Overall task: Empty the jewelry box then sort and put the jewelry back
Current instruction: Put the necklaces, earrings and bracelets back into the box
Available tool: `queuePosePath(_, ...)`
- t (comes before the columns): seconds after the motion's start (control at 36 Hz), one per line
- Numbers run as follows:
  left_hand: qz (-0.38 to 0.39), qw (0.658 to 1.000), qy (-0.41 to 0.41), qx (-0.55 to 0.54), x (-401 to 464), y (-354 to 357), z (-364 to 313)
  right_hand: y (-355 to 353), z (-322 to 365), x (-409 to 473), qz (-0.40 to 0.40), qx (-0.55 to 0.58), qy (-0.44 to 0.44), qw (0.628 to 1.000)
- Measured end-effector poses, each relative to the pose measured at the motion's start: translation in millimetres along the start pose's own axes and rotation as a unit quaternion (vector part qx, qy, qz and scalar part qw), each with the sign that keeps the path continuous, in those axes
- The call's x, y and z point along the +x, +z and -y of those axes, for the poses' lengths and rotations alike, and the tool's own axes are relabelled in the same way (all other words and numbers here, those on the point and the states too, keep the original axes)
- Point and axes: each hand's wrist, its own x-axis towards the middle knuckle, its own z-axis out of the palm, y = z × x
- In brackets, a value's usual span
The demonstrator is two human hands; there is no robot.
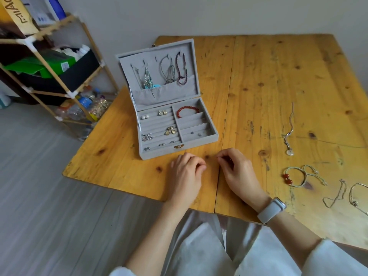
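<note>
Biggest risk here: whatever tiny piece sits between the two hands could get dropped and roll into the seam in the counter (258,76), since it's too small to even make out. Left hand (186,172) has fingers curled, right hand (236,170) looks like it's pinching something, but I honestly can't tell what either grips.

The grey jewelry box (143,156) stands open at frame centre. The lid holds hanging necklaces (180,70). The tray has a red bead bracelet (187,110), pearl studs (145,116) and a flower brooch (170,130). A cord bracelet (296,177) and chains still lie at the right.
</note>
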Motion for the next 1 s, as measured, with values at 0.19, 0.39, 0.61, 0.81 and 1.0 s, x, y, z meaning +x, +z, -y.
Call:
queuePosePath(0.19, -0.037, 0.984, -0.084, -0.152, -3.4, -25.5, -2.5, -0.1, -0.4, -1.2, 0.025, -0.020, -0.054, 0.998)
queuePosePath(0.39, -0.048, 0.961, -0.180, -0.204, 32.0, -73.9, 32.5, 11.1, 11.1, 12.9, 0.027, 0.032, -0.041, 0.998)
queuePosePath(0.61, 0.046, 0.977, -0.195, -0.079, 73.5, -91.9, 64.1, 29.3, 37.2, 37.6, 0.014, 0.072, -0.060, 0.995)
queuePosePath(0.81, 0.085, 0.982, -0.167, -0.012, 78.6, -85.3, 75.1, 39.8, 42.5, 54.0, -0.006, 0.065, -0.055, 0.996)
queuePosePath(1.0, 0.087, 0.983, -0.160, 0.010, 78.5, -84.7, 75.8, 50.9, 44.1, 57.9, -0.006, 0.076, -0.038, 0.996)
